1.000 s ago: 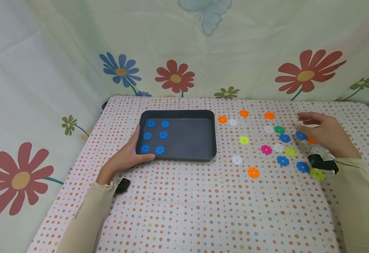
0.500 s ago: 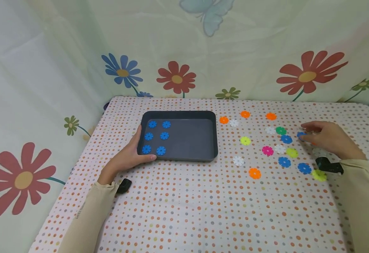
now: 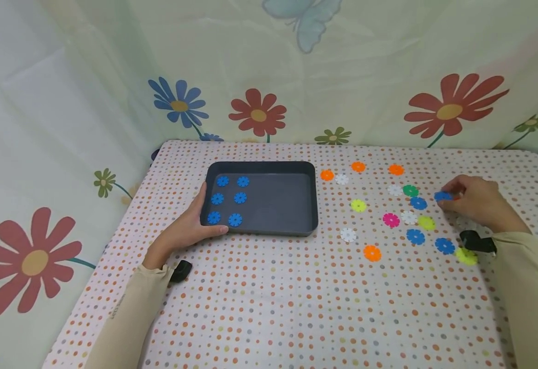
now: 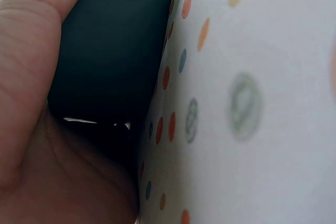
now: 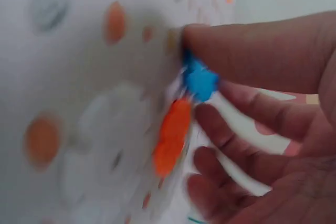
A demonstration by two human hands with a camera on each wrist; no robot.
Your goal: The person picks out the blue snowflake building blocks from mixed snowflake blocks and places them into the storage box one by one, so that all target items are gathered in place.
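My left hand (image 3: 186, 223) holds the near left corner of a dark grey tray (image 3: 269, 230), thumb along its front side and fingers on its left wall. The tray's dark wall (image 4: 115, 40) fills the space beside that thumb in the left wrist view. Several blue snowflake discs lie in the tray's left half, one of them a near blue disc (image 3: 235, 220). At the right, my right hand (image 3: 481, 202) pinches another blue snowflake disc (image 3: 442, 196) between thumb and fingers; in the right wrist view this blue disc (image 5: 201, 81) stands tilted. Just behind it lies an orange disc (image 5: 173, 137), partly hidden in the head view.
Loose snowflake discs are scattered right of the tray, including a pink disc (image 3: 391, 220), a green disc (image 3: 410, 190), a yellow disc (image 3: 358, 205) and an orange disc (image 3: 372, 253). A dotted cloth (image 3: 287, 307) covers the table. A flowered curtain (image 3: 366, 77) hangs behind.
My right hand has come down onto the blue disc and its fingers have closed on it. My left hand keeps its place on the tray.
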